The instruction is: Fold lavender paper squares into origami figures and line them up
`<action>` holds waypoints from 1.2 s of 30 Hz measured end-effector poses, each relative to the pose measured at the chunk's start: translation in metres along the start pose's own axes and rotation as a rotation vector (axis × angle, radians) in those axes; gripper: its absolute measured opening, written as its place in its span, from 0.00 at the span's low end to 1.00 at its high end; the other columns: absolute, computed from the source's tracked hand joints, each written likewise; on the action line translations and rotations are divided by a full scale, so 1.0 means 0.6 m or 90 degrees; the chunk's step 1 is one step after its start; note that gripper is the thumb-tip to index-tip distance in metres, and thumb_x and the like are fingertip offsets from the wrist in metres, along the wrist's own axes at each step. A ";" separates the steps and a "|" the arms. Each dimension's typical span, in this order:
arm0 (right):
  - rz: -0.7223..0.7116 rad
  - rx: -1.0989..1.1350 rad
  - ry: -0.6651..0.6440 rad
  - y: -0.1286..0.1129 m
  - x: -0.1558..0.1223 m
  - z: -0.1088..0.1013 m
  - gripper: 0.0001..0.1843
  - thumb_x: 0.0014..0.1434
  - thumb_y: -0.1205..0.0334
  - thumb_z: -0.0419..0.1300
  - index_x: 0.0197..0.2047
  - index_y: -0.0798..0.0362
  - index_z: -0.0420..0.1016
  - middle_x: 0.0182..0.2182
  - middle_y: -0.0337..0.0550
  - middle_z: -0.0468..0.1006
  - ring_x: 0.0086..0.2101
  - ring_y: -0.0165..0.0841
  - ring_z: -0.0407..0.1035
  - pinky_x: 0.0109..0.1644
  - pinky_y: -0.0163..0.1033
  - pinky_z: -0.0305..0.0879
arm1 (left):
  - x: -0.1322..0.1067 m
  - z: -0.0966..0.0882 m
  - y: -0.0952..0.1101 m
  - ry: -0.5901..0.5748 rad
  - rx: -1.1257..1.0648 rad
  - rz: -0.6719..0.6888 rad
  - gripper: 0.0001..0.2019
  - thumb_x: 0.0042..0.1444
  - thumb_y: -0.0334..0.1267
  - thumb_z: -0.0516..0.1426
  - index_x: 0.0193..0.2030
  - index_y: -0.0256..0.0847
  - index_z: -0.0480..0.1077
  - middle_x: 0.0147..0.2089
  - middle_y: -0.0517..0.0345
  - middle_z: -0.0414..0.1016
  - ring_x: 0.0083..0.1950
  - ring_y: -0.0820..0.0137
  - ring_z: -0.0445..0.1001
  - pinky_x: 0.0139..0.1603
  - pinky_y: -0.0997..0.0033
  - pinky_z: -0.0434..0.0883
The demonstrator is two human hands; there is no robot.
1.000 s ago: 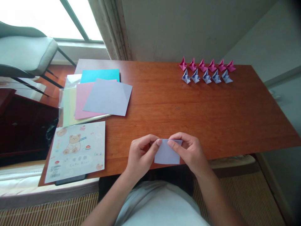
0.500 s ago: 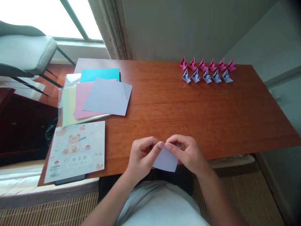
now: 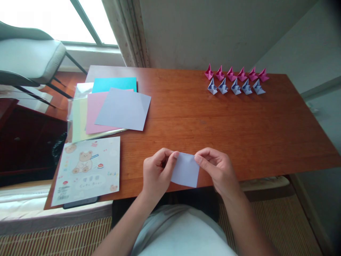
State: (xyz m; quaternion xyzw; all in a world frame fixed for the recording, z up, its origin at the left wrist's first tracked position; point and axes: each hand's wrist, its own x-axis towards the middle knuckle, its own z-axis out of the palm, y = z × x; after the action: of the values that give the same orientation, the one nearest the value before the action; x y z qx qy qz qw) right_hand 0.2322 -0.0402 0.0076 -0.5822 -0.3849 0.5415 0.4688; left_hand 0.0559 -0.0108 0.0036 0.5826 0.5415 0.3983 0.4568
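A small, squarish sheet of pale lavender paper [image 3: 185, 171] hangs between my two hands, just above the table's front edge. My left hand [image 3: 159, 171] pinches its upper left corner between thumb and forefinger. At the upper right corner, my right hand [image 3: 216, 167] grips the paper the same way. The sheet looks flat, with its lower edge loose; whether it is doubled I cannot tell. Far off on the right stand a row of folded pink paper figures [image 3: 231, 74] and, in front of them, a row of folded lavender paper figures [image 3: 236, 87].
On the wooden table [image 3: 181, 117], a large lavender sheet [image 3: 124, 110] overlaps pink paper [image 3: 92, 113], turquoise paper [image 3: 114, 84] and pale yellow paper [image 3: 77, 121]. Nearer lies a bear-printed sheet [image 3: 87, 174] over a dark flat object [image 3: 81, 203]. A chair [image 3: 34, 57] stands at the left.
My hands have moved apart along the paper's top edge, from nearly touching to its two corners. The paper is slightly higher, with more of it showing.
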 end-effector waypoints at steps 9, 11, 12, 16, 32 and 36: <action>0.082 0.101 -0.065 0.013 -0.009 0.024 0.14 0.61 0.48 0.65 0.41 0.50 0.73 0.32 0.40 0.79 0.32 0.33 0.73 0.37 0.37 0.70 | 0.001 -0.003 -0.003 0.060 0.097 0.082 0.14 0.66 0.41 0.56 0.29 0.39 0.71 0.21 0.64 0.67 0.21 0.78 0.60 0.22 0.78 0.58; 0.079 0.085 -0.080 0.010 -0.009 0.026 0.13 0.62 0.49 0.65 0.40 0.50 0.75 0.32 0.41 0.80 0.34 0.35 0.74 0.39 0.38 0.71 | 0.002 -0.003 -0.007 0.062 0.105 0.091 0.13 0.67 0.41 0.56 0.31 0.40 0.72 0.22 0.64 0.68 0.21 0.78 0.61 0.23 0.78 0.58; 0.072 0.071 -0.073 0.009 -0.009 0.026 0.12 0.62 0.50 0.65 0.39 0.50 0.75 0.32 0.41 0.80 0.34 0.35 0.74 0.39 0.38 0.71 | 0.003 -0.004 -0.009 0.060 0.112 0.095 0.12 0.67 0.41 0.56 0.32 0.40 0.72 0.22 0.64 0.68 0.21 0.78 0.61 0.23 0.78 0.58; 0.054 0.034 -0.049 0.008 -0.009 0.026 0.12 0.62 0.50 0.65 0.37 0.51 0.76 0.31 0.40 0.80 0.32 0.34 0.74 0.37 0.37 0.71 | 0.005 -0.005 -0.014 0.056 0.126 0.098 0.12 0.67 0.40 0.56 0.33 0.40 0.73 0.22 0.64 0.69 0.21 0.79 0.62 0.23 0.78 0.57; 0.017 -0.021 -0.016 0.004 -0.003 0.011 0.13 0.64 0.50 0.62 0.35 0.50 0.75 0.28 0.39 0.77 0.30 0.33 0.72 0.34 0.35 0.70 | 0.009 -0.009 -0.015 0.054 0.025 0.049 0.12 0.69 0.45 0.54 0.47 0.41 0.75 0.26 0.64 0.68 0.24 0.76 0.62 0.24 0.77 0.59; -0.004 -0.047 0.003 0.003 0.000 0.008 0.12 0.64 0.50 0.62 0.37 0.50 0.76 0.30 0.40 0.78 0.31 0.33 0.72 0.35 0.35 0.70 | 0.011 -0.010 -0.021 0.008 -0.035 0.033 0.13 0.68 0.43 0.55 0.54 0.41 0.70 0.32 0.62 0.71 0.27 0.75 0.65 0.27 0.77 0.62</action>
State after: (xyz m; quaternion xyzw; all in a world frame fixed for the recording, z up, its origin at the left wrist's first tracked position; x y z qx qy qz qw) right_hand 0.2273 -0.0402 0.0062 -0.5990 -0.4054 0.5242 0.4494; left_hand 0.0472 -0.0039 -0.0070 0.5815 0.5179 0.4282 0.4586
